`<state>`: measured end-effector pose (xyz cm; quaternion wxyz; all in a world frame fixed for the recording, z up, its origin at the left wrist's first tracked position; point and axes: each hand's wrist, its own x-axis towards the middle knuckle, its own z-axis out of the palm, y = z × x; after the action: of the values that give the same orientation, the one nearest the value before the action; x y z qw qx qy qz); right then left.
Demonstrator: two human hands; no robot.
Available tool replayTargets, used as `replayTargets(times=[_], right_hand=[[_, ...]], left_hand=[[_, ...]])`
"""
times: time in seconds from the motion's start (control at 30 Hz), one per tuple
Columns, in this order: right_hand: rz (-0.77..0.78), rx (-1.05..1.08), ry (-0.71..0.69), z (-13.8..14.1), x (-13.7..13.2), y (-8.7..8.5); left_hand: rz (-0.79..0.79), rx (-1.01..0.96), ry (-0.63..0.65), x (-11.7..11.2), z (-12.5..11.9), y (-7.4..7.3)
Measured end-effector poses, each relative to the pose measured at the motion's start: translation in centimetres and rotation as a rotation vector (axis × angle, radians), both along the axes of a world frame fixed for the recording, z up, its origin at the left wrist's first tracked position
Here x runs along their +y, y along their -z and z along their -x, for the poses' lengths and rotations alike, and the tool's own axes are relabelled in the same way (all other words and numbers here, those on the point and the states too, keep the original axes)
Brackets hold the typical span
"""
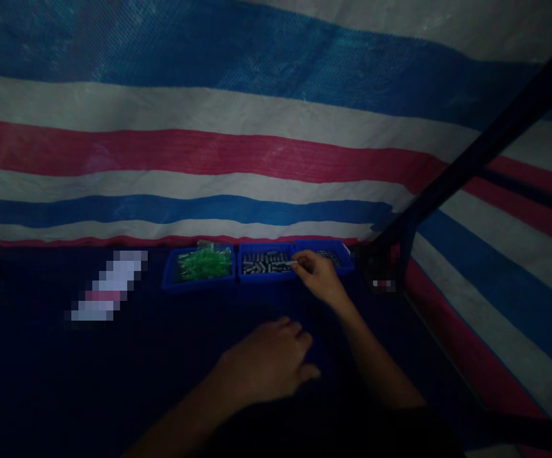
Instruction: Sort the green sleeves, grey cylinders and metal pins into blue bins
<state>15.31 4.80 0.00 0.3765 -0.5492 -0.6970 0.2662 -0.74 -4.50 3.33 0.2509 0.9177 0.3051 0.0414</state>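
While your right hand [318, 275] pinches a small pale piece [291, 262] over the middle blue tray [263, 278], your left hand [268, 359] rests loosely curled on the desk [56, 388]. It looks light, stiff, easily dropped; pinch it at its middle.

- Makeshift assembly stall rather than a built workshop (dim, tent-like).
- Walls: woven tarpaulin [209, 152] striped blue, white and red, with a dark pole [471, 159] slanting across it.
- Bench: table [65, 381] under dark cloth.
- Three blue trays [199, 284] in a row, holding sorted small parts, green and grey.
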Motion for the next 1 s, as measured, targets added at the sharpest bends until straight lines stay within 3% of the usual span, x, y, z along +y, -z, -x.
replayTargets(times=[0.13,0.2,0.33,0.5,0.73,0.9,1.0], right_hand=[[-0.097,0.18,0.02,0.4,0.5,0.0],[-0.139,0.202,0.045,0.3,0.4,-0.6],[-0.173,0.16,0.093,-0.7,-0.4,-1.3],[-0.21,0.072,0.098,-1.6,-2.2,-0.1],[-0.229,-0.062,0.12,-1.4,-5.1,3.5],[-0.099,-0.173,0.029,0.3,-3.5,5.0],[-0.043,-0.231,0.08,1.0,-2.4,5.4]], left_hand=[[-0.045,-0.137,0.278,-3.4,-3.4,3.2],[-0.066,-0.137,0.35,-4.0,-4.3,5.0],[-0.1,-0.118,0.327,-3.8,-4.9,7.2],[-0.126,-0.109,0.212,-3.2,-4.0,7.2],[-0.143,-0.019,-0.086,-1.3,1.4,6.2],[-0.432,-0.082,-0.595,2.7,5.6,5.8],[-0.581,-0.182,-0.829,4.0,7.4,6.3]])
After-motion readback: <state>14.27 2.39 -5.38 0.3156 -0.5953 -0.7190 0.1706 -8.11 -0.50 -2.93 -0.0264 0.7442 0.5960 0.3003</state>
